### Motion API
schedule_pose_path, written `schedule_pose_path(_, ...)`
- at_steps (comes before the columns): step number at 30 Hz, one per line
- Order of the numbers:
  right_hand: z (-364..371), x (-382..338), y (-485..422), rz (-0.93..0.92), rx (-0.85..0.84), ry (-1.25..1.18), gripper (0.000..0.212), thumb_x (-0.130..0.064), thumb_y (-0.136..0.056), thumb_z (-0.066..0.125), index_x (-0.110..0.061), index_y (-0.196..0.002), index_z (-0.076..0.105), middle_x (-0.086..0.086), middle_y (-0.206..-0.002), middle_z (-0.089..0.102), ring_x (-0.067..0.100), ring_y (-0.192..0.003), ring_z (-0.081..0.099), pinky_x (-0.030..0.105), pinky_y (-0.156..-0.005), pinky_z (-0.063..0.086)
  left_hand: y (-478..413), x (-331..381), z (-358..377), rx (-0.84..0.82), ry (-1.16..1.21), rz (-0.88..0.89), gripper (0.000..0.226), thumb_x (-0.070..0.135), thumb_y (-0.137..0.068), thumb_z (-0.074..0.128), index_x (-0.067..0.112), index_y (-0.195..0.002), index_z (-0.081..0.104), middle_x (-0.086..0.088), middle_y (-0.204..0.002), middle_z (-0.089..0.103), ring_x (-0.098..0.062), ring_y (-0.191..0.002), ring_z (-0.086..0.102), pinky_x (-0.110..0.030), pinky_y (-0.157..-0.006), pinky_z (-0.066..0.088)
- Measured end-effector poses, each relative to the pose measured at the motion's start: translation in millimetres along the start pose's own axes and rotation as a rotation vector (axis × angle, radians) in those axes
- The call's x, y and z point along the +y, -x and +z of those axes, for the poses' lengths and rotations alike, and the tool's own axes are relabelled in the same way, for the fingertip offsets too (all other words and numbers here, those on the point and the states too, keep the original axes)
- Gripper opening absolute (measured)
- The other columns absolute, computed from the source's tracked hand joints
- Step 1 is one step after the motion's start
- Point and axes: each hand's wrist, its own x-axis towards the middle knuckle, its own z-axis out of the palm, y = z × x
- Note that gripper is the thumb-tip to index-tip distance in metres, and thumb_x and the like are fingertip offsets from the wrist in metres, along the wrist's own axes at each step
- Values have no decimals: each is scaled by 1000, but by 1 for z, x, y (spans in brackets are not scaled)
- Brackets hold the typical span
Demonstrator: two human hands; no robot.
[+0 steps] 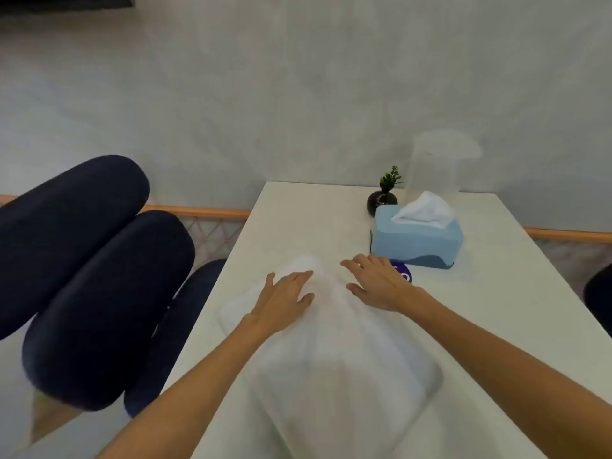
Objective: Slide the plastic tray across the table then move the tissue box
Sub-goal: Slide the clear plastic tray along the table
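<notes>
In the head view, the first step, the sliding of the tray (334,369), was judged to be in hand. The tray, a pale translucent plastic piece heavily blurred, lay on the near half of the table (490,293), running from the near edge toward the table's middle. Its far end was met by both hands. The tissue box (418,238) was judged untouched: it stood upright near the far right part of the table, well beyond the tray, with a tissue raised from its slot.

The next move was judged to call for steady, even pressure from both palms, so that the tray would travel flat across the table without turning; its exact outline could not be made out through the blur. After that, a reach to the right and forward would be needed for the box. A dark disc (402,274) lay just in front of the box and beside the right hand, and a small vase (381,202) and a clear jug (433,167) stood just behind the box, so care would be wanted there.

The left hand (284,294) was laid flat, palm down, with fingers spread and nothing clasped, on the tray's far left part. The right hand (377,283) was likewise open and flat, fingers pointed leftward, at the tray's far right edge. Both forearms were stretched forward from the near edge. Dark cushions (89,266) were seen left of the table.
</notes>
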Motion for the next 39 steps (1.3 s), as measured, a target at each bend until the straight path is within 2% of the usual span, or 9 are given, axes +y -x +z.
schedule_pose_path(7, 27, -13, 2, 106, -110, -136, 54, -34, -97, 42, -12, -144, 30, 14, -135, 48, 34, -121, 48, 47, -102, 40, 31, -23, 14, 36, 91, -251, 48, 29, -94, 46, 21, -141, 38, -3, -140, 51, -22, -129, 47, -45, -116, 17)
schedule_pose_path(15, 42, -19, 3, 214, -114, -244, 41, -16, -97, 45, -3, -135, 39, 18, -129, 52, 31, -111, 56, 40, -91, 51, 63, -49, 27, 161, 71, -534, 61, 30, -89, 57, 15, -142, 33, -15, -153, 27, -33, -141, 25, -51, -111, 28)
schedule_pose_path(18, 46, -17, 2, 264, -121, -250, 37, -1, -93, 46, 0, -130, 44, 19, -124, 54, 29, -106, 58, 37, -84, 51, 72, -49, 26, 220, 226, -680, 69, 27, -86, 63, 10, -143, 27, -17, -148, 25, -37, -133, 28, -50, -103, 38)
schedule_pose_path(21, 45, -17, 0, 297, -143, -259, 39, 2, -92, 48, 0, -130, 45, 19, -125, 54, 30, -108, 58, 38, -87, 52, 74, -49, 25, 279, 395, -771, 73, 18, -84, 67, 5, -142, 25, -21, -134, 31, -36, -118, 40, -44, -93, 47)
schedule_pose_path(26, 45, -17, -3, 348, -138, -305, 39, 2, -89, 52, 2, -127, 46, 20, -123, 56, 33, -107, 59, 40, -85, 54, 71, -55, 24, 292, 468, -779, 64, 4, -89, 59, 1, -143, 24, -25, -133, 38, -37, -115, 48, -45, -98, 46)
schedule_pose_path(29, 45, -16, -3, 399, -127, -328, 43, 1, -87, 54, 3, -129, 44, 20, -124, 56, 34, -109, 59, 41, -87, 53, 62, -60, 23, 326, 510, -707, 54, -4, -86, 58, -2, -136, 35, -23, -127, 48, -39, -116, 51, -48, -98, 47)
schedule_pose_path(33, 46, -15, -2, 456, -120, -356, 50, -3, -87, 58, 3, -133, 41, 19, -128, 55, 33, -113, 58, 41, -91, 52, 60, -55, 26, 258, 514, -731, 35, 2, -83, 62, -6, -115, 49, -24, -110, 57, -37, -96, 59, -44, -81, 54)
schedule_pose_path(35, 47, -15, 0, 470, -117, -374, 49, -4, -88, 58, 2, -133, 40, 19, -129, 55, 33, -114, 57, 40, -91, 51, 69, -49, 34, 202, 500, -750, 28, 6, -84, 61, -4, -109, 52, -21, -104, 58, -33, -87, 59, -38, -71, 50)
schedule_pose_path(39, 50, -14, 2, 481, -107, -400, 48, -6, -88, 58, 2, -132, 40, 20, -128, 55, 34, -114, 57, 40, -91, 51, 84, -48, 44, 209, 460, -718, 14, 3, -88, 56, 1, -102, 53, -19, -99, 60, -30, -87, 58, -35, -74, 49)
